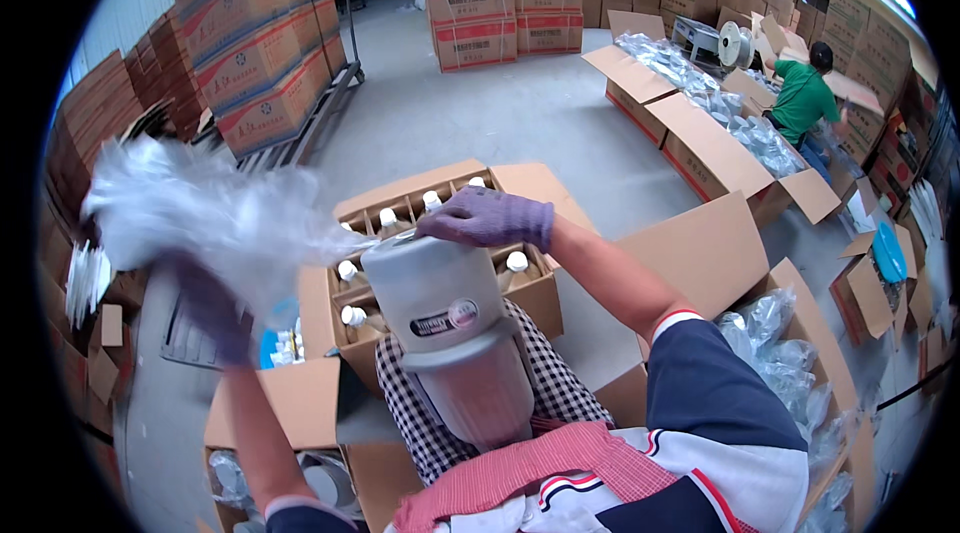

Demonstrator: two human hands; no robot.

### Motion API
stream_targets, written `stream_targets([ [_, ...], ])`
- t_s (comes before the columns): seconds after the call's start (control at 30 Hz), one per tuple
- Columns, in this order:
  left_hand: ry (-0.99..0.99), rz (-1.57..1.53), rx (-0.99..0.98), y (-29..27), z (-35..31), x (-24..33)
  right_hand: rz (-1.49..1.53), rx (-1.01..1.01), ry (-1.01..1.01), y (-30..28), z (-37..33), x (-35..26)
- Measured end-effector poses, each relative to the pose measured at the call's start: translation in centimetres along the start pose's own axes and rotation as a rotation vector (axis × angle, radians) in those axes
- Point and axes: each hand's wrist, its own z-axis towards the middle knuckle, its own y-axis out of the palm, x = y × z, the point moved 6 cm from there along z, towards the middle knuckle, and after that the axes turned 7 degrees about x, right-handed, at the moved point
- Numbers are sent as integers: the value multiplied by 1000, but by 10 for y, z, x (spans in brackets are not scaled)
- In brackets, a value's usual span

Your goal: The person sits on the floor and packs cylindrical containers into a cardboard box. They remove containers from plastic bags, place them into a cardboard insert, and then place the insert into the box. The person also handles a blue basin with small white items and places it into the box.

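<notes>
A grey translucent plastic container (430, 288) with a wide collar and a dark oval label stands between my thighs, its top tilted away from me. My right hand (490, 217), in a purple-grey knit glove, is closed on the container's top rim. At left, my gloved left hand (208, 308) is raised and smeared by motion. A crumpled clear plastic bag (190, 203) billows from it, one end trailing to the container's top. Just beyond is an open carton (548, 308) with cardboard dividers, holding several white-capped bottles (354, 316).
Open cartons flank me, with bagged grey parts (785, 373) at right and grey pieces (328, 481) at lower left. A long row of open boxes (700, 138) runs back right, where a person in green (805, 98) works. Taped cartons (255, 43) are stacked on a cart.
</notes>
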Motion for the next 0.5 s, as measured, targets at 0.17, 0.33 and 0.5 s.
stream_targets([
  [0.17, 99, -804, -1374, 55, -242, 115, 84, 204, -153, 38, 20, 26],
  [0.33, -405, -825, -581, 70, -101, 51, 56, 365, -89, 71, 37, 9],
  [0.5, -150, -975, -345, 111, -37, 51, 1217, 129, 242, 91, 37, 88],
])
